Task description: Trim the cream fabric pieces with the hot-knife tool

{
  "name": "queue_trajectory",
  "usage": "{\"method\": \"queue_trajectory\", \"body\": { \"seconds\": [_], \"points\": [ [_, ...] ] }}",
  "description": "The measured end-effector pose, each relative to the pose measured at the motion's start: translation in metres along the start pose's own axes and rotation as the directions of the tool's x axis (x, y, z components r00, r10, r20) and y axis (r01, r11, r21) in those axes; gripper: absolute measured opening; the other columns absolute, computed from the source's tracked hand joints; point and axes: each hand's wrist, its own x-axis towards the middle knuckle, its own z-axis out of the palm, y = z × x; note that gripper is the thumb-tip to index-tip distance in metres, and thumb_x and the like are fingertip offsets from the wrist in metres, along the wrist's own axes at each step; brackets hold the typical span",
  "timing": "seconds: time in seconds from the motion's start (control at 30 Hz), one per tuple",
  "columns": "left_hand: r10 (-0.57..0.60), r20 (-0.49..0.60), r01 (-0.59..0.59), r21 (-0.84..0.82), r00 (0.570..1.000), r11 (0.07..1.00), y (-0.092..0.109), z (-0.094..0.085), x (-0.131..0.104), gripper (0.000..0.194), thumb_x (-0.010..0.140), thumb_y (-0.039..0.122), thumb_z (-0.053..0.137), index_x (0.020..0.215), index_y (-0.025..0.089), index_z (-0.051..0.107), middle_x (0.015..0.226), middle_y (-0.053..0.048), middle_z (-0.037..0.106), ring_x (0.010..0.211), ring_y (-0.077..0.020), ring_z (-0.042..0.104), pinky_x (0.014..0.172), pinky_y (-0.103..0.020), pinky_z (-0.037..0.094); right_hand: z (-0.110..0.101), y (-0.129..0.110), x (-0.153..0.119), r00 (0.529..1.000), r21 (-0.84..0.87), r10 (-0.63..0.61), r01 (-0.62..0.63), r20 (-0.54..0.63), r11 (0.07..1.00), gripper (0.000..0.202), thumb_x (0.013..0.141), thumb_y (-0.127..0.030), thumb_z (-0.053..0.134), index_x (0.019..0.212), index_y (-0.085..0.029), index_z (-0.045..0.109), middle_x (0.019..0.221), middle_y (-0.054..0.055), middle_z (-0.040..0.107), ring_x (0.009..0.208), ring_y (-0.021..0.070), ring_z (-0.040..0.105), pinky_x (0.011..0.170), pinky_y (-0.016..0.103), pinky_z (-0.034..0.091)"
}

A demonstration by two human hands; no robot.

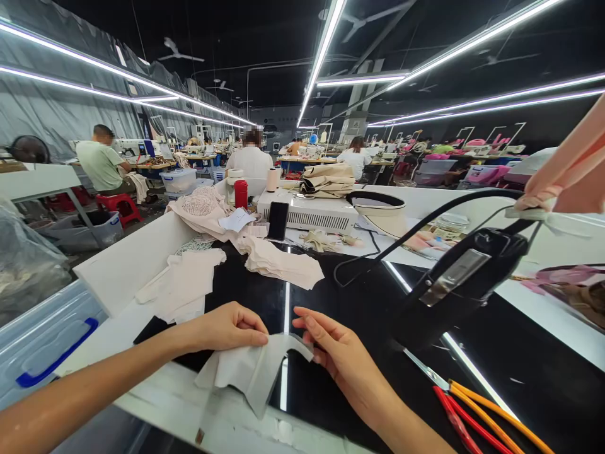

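My left hand point(236, 328) pinches the upper edge of a pale off-white fabric piece point(258, 372) between thumb and fingers. The piece hangs in folds over the front edge of the black tabletop point(350, 315). At its right end, a narrow flap bends over toward my right hand point(335, 347). That hand's fingers are loosely curled and somewhat apart, with the lower ones touching or right beside the flap. Stacked cut fabric pieces point(283, 261) lie beyond my hands, and more pale pieces point(189, 284) are spread to the left.
A black corded device point(467, 277) hangs at the right from pink cloth point(562, 170). Below it lie orange-handled scissors point(486, 403) and a red-handled tool point(456, 416). A phone point(278, 221) leans against a white box point(312, 214). A blue-handled plastic bin point(42, 347) stands left. Several people sit farther off.
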Motion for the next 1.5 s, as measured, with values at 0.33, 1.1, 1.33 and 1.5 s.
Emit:
{"method": "queue_trajectory", "body": {
  "seconds": [0.33, 1.1, 1.33, 1.5],
  "points": [
    [0.057, 0.061, -0.060, 0.052, 0.996, 0.997, 0.015, 0.003, 0.002, 0.040, 0.084, 0.057, 0.081, 0.090, 0.017, 0.088, 0.068, 0.002, 0.059, 0.065, -0.0125, 0.040, 0.062, -0.026, 0.031, 0.024, -0.023, -0.004, 0.944, -0.374, -0.005, 0.135, 0.329, 0.917, 0.080, 0.074, -0.053, 0.096, 0.146, -0.027, 0.076, 0.137, 0.011, 0.078, 0.061, 0.0094, 0.066, 0.041, 0.022, 0.033],
    [0.281, 0.149, -0.262, 0.867, 0.948, 0.423, -0.004, -0.014, -0.035, 0.024, 0.112, 0.037, 0.074, 0.092, 0.024, 0.078, 0.085, 0.002, 0.073, 0.073, -0.0161, 0.069, 0.059, -0.029, 0.034, -0.028, 0.006, -0.041, 0.529, -0.720, -0.537, 0.651, 0.657, -0.240, 0.042, 0.114, -0.009, 0.039, 0.111, -0.024, 0.078, 0.094, 0.006, 0.082, 0.070, 0.0149, 0.076, 0.056, 0.023, 0.052],
    [0.500, 0.100, -0.373, 0.792, 0.860, 0.484, -0.001, 0.027, -0.005, 0.021, 0.116, 0.021, 0.059, 0.109, 0.021, 0.079, 0.108, -0.004, 0.079, 0.097, -0.0199, 0.075, 0.086, -0.030, 0.055, -0.031, 0.027, -0.045, 0.495, -0.670, -0.464, 0.637, 0.735, -0.381, 0.035, 0.107, 0.000, 0.049, 0.110, -0.024, 0.075, 0.090, 0.002, 0.082, 0.067, 0.0171, 0.074, 0.053, 0.028, 0.051],
    [0.523, 0.135, -0.388, 0.824, 0.842, 0.412, -0.003, 0.060, 0.022, 0.010, 0.112, 0.018, 0.068, 0.112, 0.020, 0.078, 0.121, -0.006, 0.080, 0.107, -0.0241, 0.074, 0.093, -0.035, 0.059, -0.036, 0.022, -0.053, 0.515, -0.676, -0.480, 0.689, 0.710, -0.261, 0.022, 0.115, -0.023, 0.059, 0.116, -0.026, 0.081, 0.097, 0.006, 0.088, 0.069, 0.0193, 0.079, 0.055, 0.030, 0.054]
  ]
}}
